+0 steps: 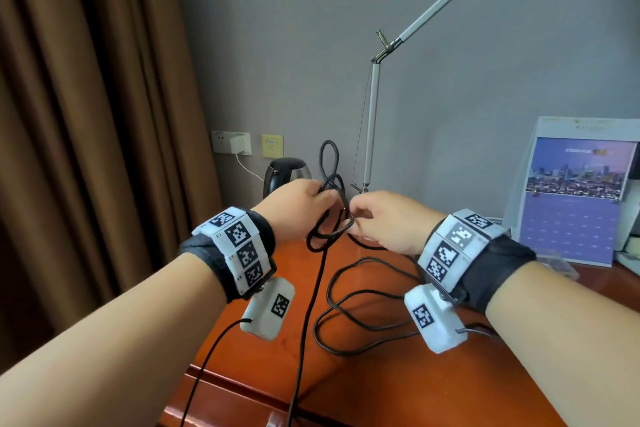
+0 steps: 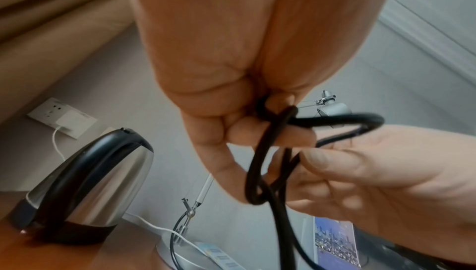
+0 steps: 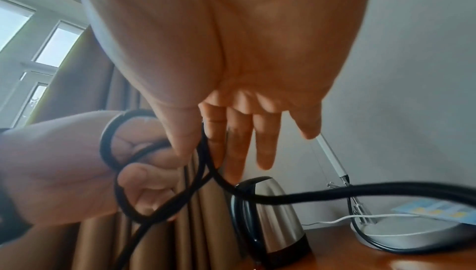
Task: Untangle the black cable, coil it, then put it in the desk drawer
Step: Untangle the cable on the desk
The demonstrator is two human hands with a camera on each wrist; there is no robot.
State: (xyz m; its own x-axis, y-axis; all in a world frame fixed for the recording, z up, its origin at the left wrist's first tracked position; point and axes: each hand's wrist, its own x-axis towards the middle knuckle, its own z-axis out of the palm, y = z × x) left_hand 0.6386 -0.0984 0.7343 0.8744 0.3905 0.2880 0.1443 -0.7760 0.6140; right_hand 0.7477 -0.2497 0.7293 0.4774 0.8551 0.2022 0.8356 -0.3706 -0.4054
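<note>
Black cable (image 1: 330, 215) loops hang above the desk (image 1: 381, 378), gripped by the left hand (image 1: 294, 206) and pinched by the right hand (image 1: 391, 218), before a kettle (image 1: 284, 172) and lamp (image 1: 372, 121).

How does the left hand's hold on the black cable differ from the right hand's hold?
The left hand curls its fingers round several loops of the black cable; the right hand pinches one strand between thumb and forefinger. In the right wrist view, the right hand's other fingers are straight, while the left hand's are curled. Both hold the tangle above the desk.
</note>
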